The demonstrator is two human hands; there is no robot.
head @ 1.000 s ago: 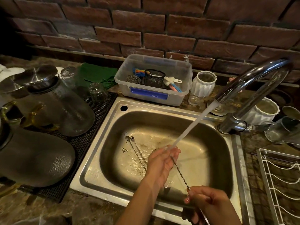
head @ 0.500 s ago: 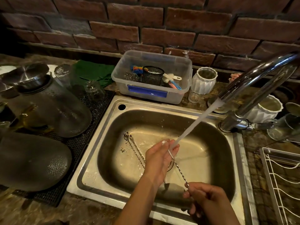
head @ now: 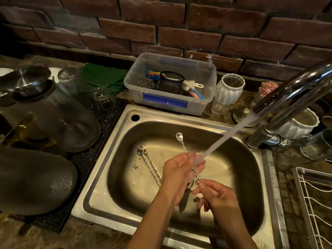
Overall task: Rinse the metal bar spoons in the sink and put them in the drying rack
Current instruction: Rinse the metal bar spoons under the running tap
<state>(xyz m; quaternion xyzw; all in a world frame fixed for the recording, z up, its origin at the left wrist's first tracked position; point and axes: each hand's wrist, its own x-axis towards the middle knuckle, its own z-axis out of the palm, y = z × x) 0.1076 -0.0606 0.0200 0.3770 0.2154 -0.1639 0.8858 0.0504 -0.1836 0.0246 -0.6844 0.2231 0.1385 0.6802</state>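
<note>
Fingertips of the right hand (head: 218, 195) pinch the near end of a twisted metal bar spoon (head: 186, 155), whose bowl points to the far side above the basin. Curled loosely, the left hand (head: 181, 168) wraps the spoon's stem at its middle, just where the water stream (head: 231, 135) from the chrome faucet (head: 291, 97) lands. Both hands hang over the steel sink (head: 115, 141). Two more bar spoons (head: 150, 166) lie side by side on the sink floor, left of the hands, beside some dark specks. A white wire drying rack (head: 314, 198) sits at the right edge, well apart from the held spoon. Behind the sink stands a clear plastic tub (head: 206, 72).
</note>
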